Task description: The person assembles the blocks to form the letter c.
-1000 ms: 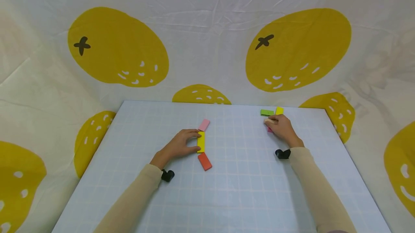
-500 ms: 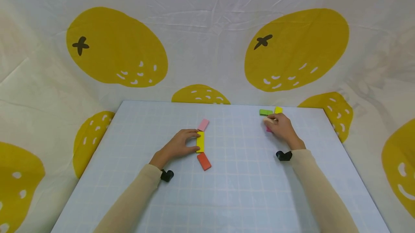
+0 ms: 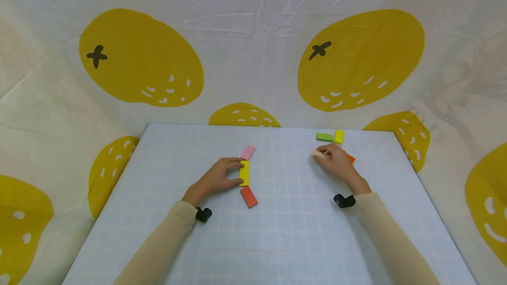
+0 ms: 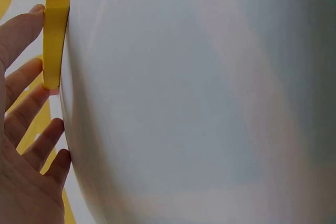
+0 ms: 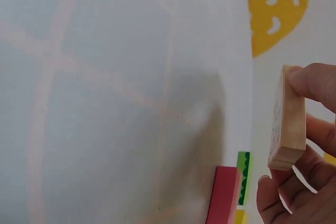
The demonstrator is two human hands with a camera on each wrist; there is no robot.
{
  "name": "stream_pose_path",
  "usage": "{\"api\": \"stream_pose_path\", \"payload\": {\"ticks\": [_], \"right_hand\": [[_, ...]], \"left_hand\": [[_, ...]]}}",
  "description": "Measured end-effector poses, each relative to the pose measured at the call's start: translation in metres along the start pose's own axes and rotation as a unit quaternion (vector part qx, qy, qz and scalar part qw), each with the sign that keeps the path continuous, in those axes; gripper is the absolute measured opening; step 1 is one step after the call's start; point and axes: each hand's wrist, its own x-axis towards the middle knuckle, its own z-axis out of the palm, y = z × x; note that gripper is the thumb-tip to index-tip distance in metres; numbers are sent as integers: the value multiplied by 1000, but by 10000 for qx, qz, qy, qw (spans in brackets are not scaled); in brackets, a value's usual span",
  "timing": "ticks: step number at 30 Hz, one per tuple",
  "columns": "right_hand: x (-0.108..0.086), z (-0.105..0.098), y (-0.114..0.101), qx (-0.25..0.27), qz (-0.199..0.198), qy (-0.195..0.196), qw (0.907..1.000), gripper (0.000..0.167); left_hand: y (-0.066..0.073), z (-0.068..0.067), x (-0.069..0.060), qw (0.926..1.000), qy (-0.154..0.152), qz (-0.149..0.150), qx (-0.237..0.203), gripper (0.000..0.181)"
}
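Note:
In the head view my left hand [image 3: 218,175] reaches across to a yellow wooden block [image 3: 244,173], its thumb and fingertips spread along it and touching it. A pink block [image 3: 247,152] lies at the yellow block's far end and a red block [image 3: 248,197] at its near end, both angled. Between thumb and fingers my right hand [image 3: 336,161] pinches a pale wooden block [image 5: 291,119], held above the table, with faint marks on one face. Below it in the right wrist view lies a dark pink block [image 5: 223,195], hidden in the head view.
Near the back right edge of the table [image 3: 277,241] lie a green block [image 3: 324,137] and a yellow block [image 3: 338,137]. An orange block [image 3: 351,158] shows partly behind the right hand. A printed cloth [image 3: 253,56] hangs behind the table.
My right hand has lifted the pale block and moved it left and toward me, uncovering more of the yellow block and an orange one. The left hand has stayed in place.

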Motion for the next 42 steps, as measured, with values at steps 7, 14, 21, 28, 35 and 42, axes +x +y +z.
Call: {"api": "stream_pose_path", "payload": {"ticks": [7, 14, 21, 28, 35, 42], "right_hand": [[-13, 11, -22, 42, -184, -250, 9995, 40], [-25, 26, -38, 202, -484, -464, 9975, 34], [-36, 42, -52, 307, -634, -601, 9957, 31], [-46, 55, -63, 428, -856, -649, 9933, 28], [-56, 65, -75, 508, -792, -943, 9911, 27], [-62, 73, -84, 562, -984, -1011, 9884, 26]], "left_hand": [[-2, 0, 1, 10000, -34, -19, 14, 55], [-3, -2, 2, 10000, -72, -14, -17, 56], [-4, -1, 2, 9999, -79, -15, -70, 55], [-2, -1, 2, 9999, -57, 26, -119, 55], [0, -1, 1, 9999, -31, 51, -91, 54], [0, -1, 0, 9999, -2, 76, -140, 54]]}}
